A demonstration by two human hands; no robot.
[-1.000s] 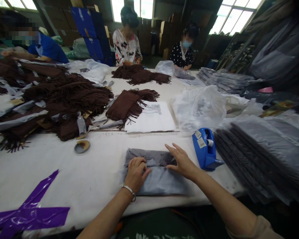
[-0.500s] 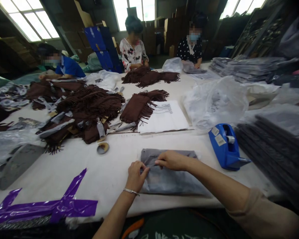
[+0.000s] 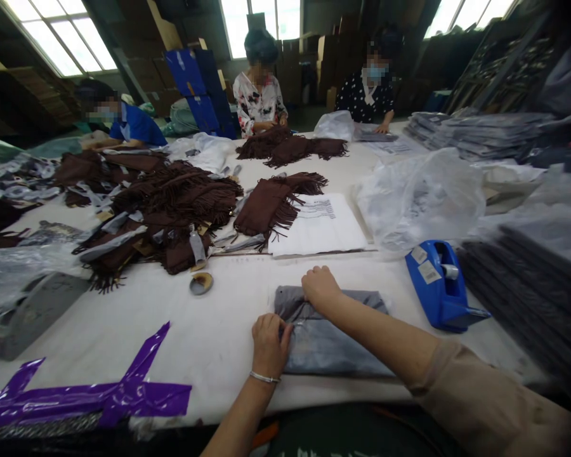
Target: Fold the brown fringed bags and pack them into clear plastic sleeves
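Note:
A clear plastic bag (image 3: 335,346) with something grey and folded inside lies flat on the table in front of me. My left hand (image 3: 271,339) is closed on the bag's left edge, thumb pressed toward the fingers. At the bag's far side is my right hand (image 3: 320,289), its fingers curled down on the plastic, which is creased beneath it. The fingertips of the right hand are hidden behind the hand. To the right of the bag stands a blue tape dispenser (image 3: 440,285), touched by neither hand.
Brown fringed scarves (image 3: 171,197) are heaped at the left, near a tape roll (image 3: 201,284). White paper sheets (image 3: 330,231) lie ahead. Crumpled clear plastic (image 3: 419,197) and dark grey packs (image 3: 528,285) fill the right side. Purple tape (image 3: 143,397) marks the near-left edge. Several people sit opposite.
My right hand has moved away from me to the bag's far side, its fingers now curled down. My left hand has shifted slightly nearer me, still at the left edge.

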